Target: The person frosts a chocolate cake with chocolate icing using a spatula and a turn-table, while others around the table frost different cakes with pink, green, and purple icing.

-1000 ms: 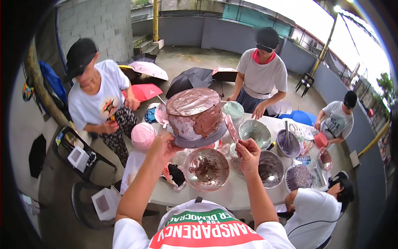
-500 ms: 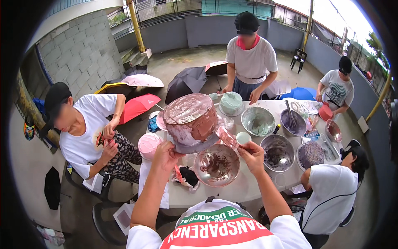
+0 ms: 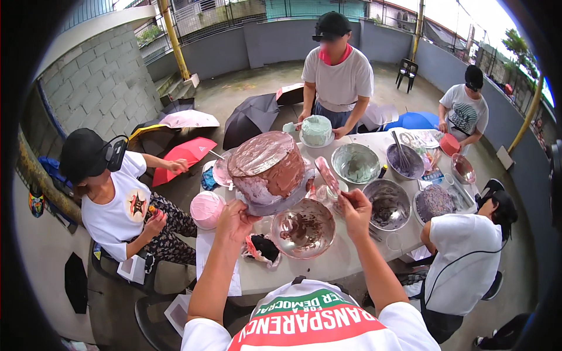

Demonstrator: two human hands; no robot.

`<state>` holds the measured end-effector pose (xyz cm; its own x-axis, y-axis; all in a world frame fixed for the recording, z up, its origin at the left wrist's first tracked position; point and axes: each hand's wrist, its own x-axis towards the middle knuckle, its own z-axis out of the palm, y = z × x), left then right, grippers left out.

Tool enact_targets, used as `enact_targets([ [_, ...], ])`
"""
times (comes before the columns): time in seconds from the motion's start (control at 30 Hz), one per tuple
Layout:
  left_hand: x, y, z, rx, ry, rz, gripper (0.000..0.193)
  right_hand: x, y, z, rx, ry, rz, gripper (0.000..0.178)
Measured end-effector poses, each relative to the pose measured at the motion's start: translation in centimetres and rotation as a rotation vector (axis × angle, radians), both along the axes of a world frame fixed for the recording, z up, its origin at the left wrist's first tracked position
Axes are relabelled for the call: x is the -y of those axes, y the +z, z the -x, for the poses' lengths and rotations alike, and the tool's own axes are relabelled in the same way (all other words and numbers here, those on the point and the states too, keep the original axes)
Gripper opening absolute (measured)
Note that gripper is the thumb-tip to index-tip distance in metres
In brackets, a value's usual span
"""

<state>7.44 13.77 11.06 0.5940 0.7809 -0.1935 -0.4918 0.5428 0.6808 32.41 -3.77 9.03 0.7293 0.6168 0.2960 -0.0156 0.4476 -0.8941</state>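
A round cake (image 3: pixel 267 167) covered in brown chocolate frosting sits on a grey board, lifted and tilted above the table. My left hand (image 3: pixel 236 217) grips the board's near-left edge from below. My right hand (image 3: pixel 355 206) holds a long flat spatula (image 3: pixel 328 175) smeared with pinkish frosting, its blade pointing up toward the cake's right side. Just below the cake stands a metal bowl (image 3: pixel 304 228) with chocolate frosting smears.
A white table (image 3: pixel 328 263) carries several metal bowls (image 3: pixel 355 163), a pale green cake (image 3: pixel 317 130) and a pink cake (image 3: pixel 207 209). Three other people stand or sit around it; one in black cap at left (image 3: pixel 114 193). Umbrellas (image 3: pixel 190 153) lie on the floor behind.
The view has tilted up and shifted slightly. The cake stays raised in my left hand; my right hand with the spatula has moved a little away from the cake's side.
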Motion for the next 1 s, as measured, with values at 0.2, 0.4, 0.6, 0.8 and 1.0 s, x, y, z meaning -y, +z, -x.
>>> enact_targets([
  [0.2,0.5,0.5,-0.6,0.024,-0.014,0.028,0.022,-1.2,-2.3,2.2,-0.095,0.023,-0.030,0.009],
  [0.4,-0.3,-0.2,0.2,0.024,0.036,0.067,0.022,2.1,-1.8,1.9,0.001,-0.092,0.155,0.012],
  [0.6,-0.1,-0.5,-0.1,0.035,0.009,0.064,0.020,1.1,2.0,0.6,-0.264,0.258,0.026,0.016],
  [0.8,0.3,-0.3,-0.2,0.048,-0.075,-0.008,0.023,-0.4,3.7,1.2,-0.491,0.656,-0.069,0.015],
  [1.0,1.0,0.5,-0.1,0.016,-0.043,0.005,0.025,-0.9,2.1,1.9,-0.473,0.623,-0.062,0.014],
])
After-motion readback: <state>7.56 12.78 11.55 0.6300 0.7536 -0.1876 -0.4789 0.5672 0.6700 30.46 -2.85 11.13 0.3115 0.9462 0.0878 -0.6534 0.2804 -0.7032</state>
